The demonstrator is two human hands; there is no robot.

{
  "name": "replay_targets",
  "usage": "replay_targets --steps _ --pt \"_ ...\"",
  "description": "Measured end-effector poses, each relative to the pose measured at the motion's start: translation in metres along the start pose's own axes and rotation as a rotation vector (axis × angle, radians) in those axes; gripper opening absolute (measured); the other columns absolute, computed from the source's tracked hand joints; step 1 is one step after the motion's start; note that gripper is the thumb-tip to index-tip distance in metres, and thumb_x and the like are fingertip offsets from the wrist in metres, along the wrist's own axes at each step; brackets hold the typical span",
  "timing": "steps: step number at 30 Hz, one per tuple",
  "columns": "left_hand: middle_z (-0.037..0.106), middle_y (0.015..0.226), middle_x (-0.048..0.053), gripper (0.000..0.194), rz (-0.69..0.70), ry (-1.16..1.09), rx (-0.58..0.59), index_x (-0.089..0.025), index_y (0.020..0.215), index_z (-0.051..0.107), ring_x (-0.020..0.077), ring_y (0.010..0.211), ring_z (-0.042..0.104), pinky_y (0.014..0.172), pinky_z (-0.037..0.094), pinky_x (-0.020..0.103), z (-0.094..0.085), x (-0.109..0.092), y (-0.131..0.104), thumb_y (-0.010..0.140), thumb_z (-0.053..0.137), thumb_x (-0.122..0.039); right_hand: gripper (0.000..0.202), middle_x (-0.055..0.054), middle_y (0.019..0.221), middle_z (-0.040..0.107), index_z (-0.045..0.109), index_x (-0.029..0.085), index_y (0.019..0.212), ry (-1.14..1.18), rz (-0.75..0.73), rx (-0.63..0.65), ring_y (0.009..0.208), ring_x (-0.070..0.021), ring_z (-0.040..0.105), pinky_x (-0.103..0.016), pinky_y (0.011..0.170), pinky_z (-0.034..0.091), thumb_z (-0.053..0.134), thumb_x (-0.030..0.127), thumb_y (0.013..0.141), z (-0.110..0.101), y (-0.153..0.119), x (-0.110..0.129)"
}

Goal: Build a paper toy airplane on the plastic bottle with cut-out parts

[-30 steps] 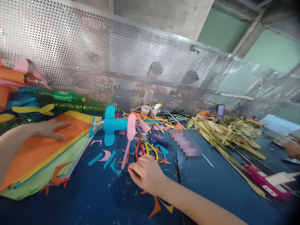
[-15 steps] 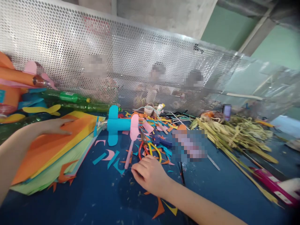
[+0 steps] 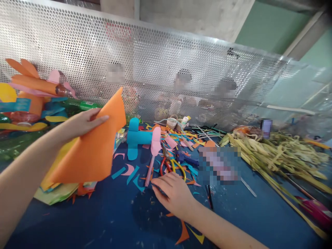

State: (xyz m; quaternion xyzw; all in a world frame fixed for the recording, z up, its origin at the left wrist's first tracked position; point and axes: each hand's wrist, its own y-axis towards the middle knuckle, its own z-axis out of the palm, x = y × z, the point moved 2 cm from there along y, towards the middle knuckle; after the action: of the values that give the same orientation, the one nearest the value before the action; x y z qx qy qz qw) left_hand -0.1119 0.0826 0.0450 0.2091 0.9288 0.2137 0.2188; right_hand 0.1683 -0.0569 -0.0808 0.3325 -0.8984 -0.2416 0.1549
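My left hand point(image 3: 84, 122) holds an orange sheet point(image 3: 95, 155), raised and tilted over the stack of coloured paper point(image 3: 58, 193) at the left. My right hand point(image 3: 173, 193) hovers low or rests on the blue table, fingers loosely spread, with nothing seen in it. Just beyond it lie scissors point(image 3: 173, 166) with red and yellow handles. Left of the scissors is a pink paper piece point(image 3: 156, 141) above a pink stick point(image 3: 149, 173). A blue paper-wrapped plane shape point(image 3: 135, 138) lies between the orange sheet and the pink piece.
Paper-covered bottle models point(image 3: 33, 100) crowd the back left. Paper scraps, a dark blue glue gun point(image 3: 185, 158) and small cups point(image 3: 171, 122) are at the centre. Dried husks point(image 3: 280, 152) spread on the right. Behind a perforated panel point(image 3: 155, 58) are several people.
My left hand has lifted the orange sheet off the paper stack. My right hand has hardly moved over the table; the view has shifted slightly left.
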Motion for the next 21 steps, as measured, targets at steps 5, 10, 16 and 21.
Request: replay_targets --steps 5,10,16,21 --pt "0.052 0.085 0.007 0.040 0.133 0.248 -0.203 -0.011 0.087 0.053 0.0217 0.087 0.054 0.082 0.046 0.034 0.029 -0.063 -0.013 0.092 0.034 -0.045 0.036 -0.007 0.125 0.055 0.051 0.027 0.120 -0.019 -0.177 -0.087 0.110 -0.0204 0.050 -0.037 0.094 0.039 0.058 0.029 0.085 -0.017 0.000 0.011" --pt "0.055 0.104 0.014 0.046 0.197 0.332 -0.062 -0.010 0.114 0.050 0.0274 0.101 0.051 0.086 0.044 0.038 0.076 -0.104 -0.031 0.092 0.031 -0.046 0.040 -0.001 0.141 0.041 0.043 0.033 0.130 -0.024 -0.294 0.156 0.129 -0.0187 0.034 -0.038 0.107 0.028 0.048 0.036 0.091 -0.011 0.000 0.020" --pt "0.053 0.112 0.017 0.053 0.213 0.347 0.101 -0.010 0.131 0.038 0.0298 0.101 0.050 0.079 0.046 0.040 0.106 -0.095 -0.034 0.091 0.034 -0.045 0.036 -0.004 0.130 0.052 0.046 0.027 0.126 0.044 -0.084 0.292 0.122 -0.0190 0.042 -0.042 0.107 0.027 0.046 0.036 0.091 0.004 -0.001 0.009" --pt "0.055 0.105 0.012 0.041 0.355 0.181 0.311 -0.017 0.112 0.055 0.0271 0.099 0.052 0.082 0.045 0.039 0.102 -0.088 -0.060 0.087 0.043 -0.047 0.027 -0.005 0.115 0.061 0.052 0.022 0.115 0.093 -0.007 0.225 0.108 -0.0189 0.051 -0.040 0.102 0.035 0.052 0.025 0.088 0.007 -0.001 0.003"
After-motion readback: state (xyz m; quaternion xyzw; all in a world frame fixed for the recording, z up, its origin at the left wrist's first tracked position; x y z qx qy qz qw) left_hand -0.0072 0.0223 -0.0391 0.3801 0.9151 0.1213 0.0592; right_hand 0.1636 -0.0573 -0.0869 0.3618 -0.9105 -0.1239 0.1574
